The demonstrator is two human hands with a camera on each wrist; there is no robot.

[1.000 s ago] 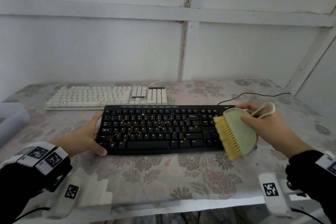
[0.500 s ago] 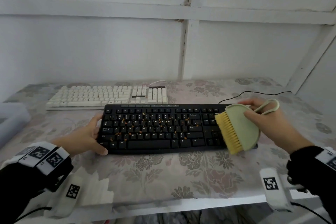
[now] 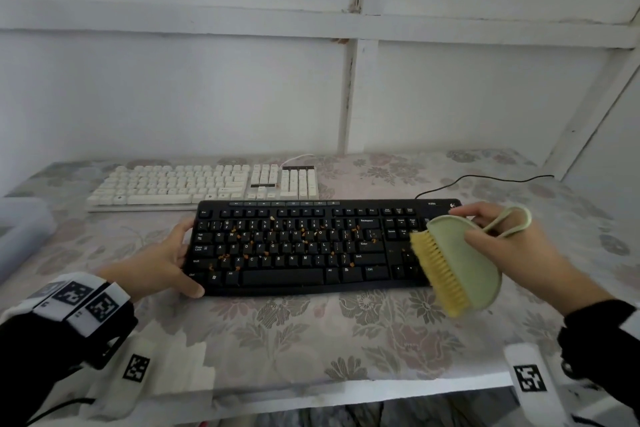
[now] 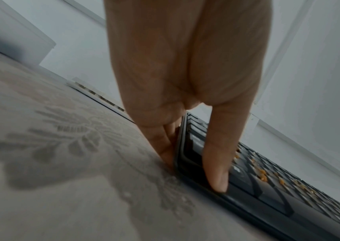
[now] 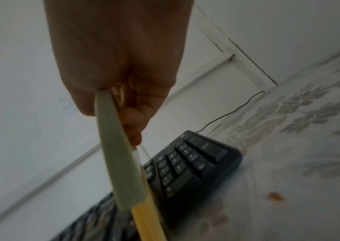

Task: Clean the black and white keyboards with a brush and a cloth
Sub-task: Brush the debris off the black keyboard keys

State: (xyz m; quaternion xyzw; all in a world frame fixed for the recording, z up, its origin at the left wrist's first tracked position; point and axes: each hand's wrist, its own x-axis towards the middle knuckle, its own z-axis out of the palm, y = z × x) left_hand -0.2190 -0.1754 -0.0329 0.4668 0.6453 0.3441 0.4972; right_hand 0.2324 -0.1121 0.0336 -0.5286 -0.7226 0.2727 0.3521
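The black keyboard [image 3: 304, 246] lies across the middle of the table, with orange crumbs [image 3: 242, 256] scattered over its letter keys. My left hand [image 3: 162, 260] holds its left end: the thumb [image 4: 218, 159] lies on the front corner and the fingers [image 4: 164, 146] press against the side edge. My right hand [image 3: 512, 246] grips a pale green brush [image 3: 464, 263] with yellow bristles [image 3: 438, 274], held over the number pad [image 5: 181, 164] at the right end, bristles pointing left. The white keyboard [image 3: 204, 184] sits behind, at the back left. No cloth is visible.
A black cable [image 3: 485, 180] runs from the black keyboard toward the back right wall. A pale box [image 3: 20, 236] stands at the table's left edge. One orange crumb [image 5: 275, 196] lies on the floral tablecloth right of the keyboard. White wall panels close off the back and right.
My right hand has carried the brush slightly to the left over the number pad. The left hand and both keyboards have stayed in place.
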